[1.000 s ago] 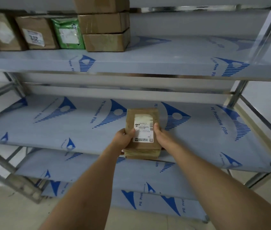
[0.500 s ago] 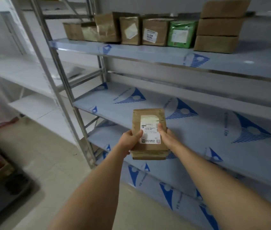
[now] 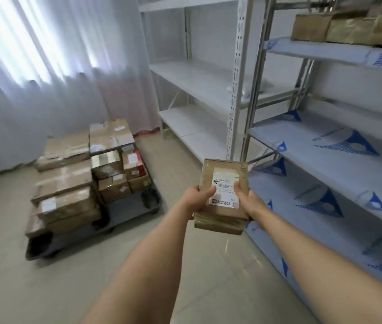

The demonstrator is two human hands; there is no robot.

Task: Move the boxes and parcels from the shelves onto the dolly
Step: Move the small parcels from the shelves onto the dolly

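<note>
I hold a small brown box (image 3: 224,174) with a white label in front of me, over the floor. My left hand (image 3: 197,197) grips its left side and my right hand (image 3: 247,202) grips its right side, thumbs on the label. A dark grey dolly (image 3: 129,210) stands on the floor to the left, loaded with several brown boxes (image 3: 66,183). More brown boxes (image 3: 344,26) sit on the upper metal shelf (image 3: 325,50) at the top right.
The film-covered metal shelf unit (image 3: 339,164) runs along my right side. A white shelf unit (image 3: 199,90) stands behind it at the back. White curtains (image 3: 45,66) cover the left wall. Tiled floor (image 3: 68,288) lies between me and the dolly.
My view has swung left, away from the shelves toward the dolly. Both hands keep the same hold on the small box, which has left the shelf and is now over the floor.
</note>
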